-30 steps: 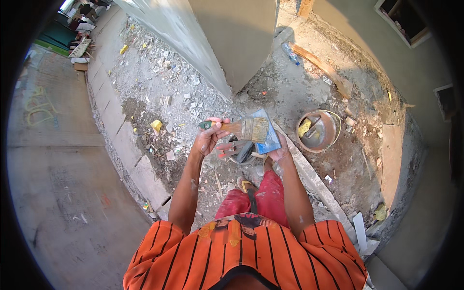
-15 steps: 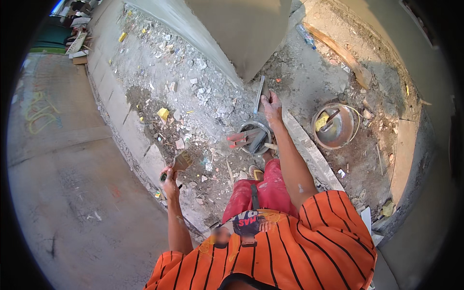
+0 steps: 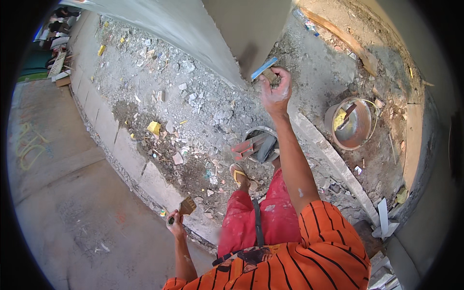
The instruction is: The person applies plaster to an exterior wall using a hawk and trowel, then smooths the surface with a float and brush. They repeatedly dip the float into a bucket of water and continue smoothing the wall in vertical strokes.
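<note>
My right hand [image 3: 277,98] is closed round the block-like grip of a plastering float [image 3: 264,69] with a blue face. The float is held up by the lower corner of a smooth grey plastered wall [image 3: 241,29]; I cannot tell whether it touches. Lower on the left, my left hand [image 3: 176,225] grips a wide flat brush [image 3: 187,206], its pale bristles pointing up and to the right, away from the wall. Below my right forearm stands a bucket [image 3: 250,158] with red-handled tools and a dark item in it.
A second bucket [image 3: 354,140] at right holds a yellow sponge and a dark-handled tool. Between the buckets runs a long concrete edge [image 3: 333,166]. Rubble [image 3: 193,96] covers the ground, with a yellow lump [image 3: 153,127] on it. A wooden plank [image 3: 340,36] and plastic bottle [image 3: 304,21] lie beyond.
My right hand has turned the float from upright to a slant, its blue face now showing. My left hand with the brush has dropped lower. My sandalled foot has come forward into view.
</note>
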### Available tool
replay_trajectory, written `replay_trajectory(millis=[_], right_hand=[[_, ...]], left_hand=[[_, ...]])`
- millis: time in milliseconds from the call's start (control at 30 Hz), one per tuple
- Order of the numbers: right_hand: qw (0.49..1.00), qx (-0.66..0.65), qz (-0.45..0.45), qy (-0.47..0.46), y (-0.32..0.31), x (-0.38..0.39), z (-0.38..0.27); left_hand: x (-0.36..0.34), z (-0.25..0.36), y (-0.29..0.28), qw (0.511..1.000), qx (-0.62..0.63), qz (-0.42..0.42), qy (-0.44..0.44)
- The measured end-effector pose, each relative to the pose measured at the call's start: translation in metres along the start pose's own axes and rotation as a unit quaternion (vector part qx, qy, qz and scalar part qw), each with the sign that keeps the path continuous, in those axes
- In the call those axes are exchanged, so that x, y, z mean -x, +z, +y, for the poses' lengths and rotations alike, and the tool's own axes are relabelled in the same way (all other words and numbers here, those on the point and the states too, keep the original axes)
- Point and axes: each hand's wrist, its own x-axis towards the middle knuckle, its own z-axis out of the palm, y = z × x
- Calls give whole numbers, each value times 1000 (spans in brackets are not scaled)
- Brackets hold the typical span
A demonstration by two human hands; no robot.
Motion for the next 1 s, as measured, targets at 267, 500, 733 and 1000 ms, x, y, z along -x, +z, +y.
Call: replay_trajectory(millis=[267, 500, 733, 1000], right_hand=[[990, 39, 31, -132, 36, 20, 28], [979, 57, 89, -174, 58, -1, 16], [949, 94, 256, -157, 57, -84, 2], [995, 72, 61, -35, 24, 40, 83]], left_hand=[[-41, -73, -29, 998, -4, -47, -46], [-39, -87, -77, 995, -52, -19, -77], [-49, -84, -79, 996, -41, -32, -78], [-39, -76, -51, 992, -42, -44, -108]])
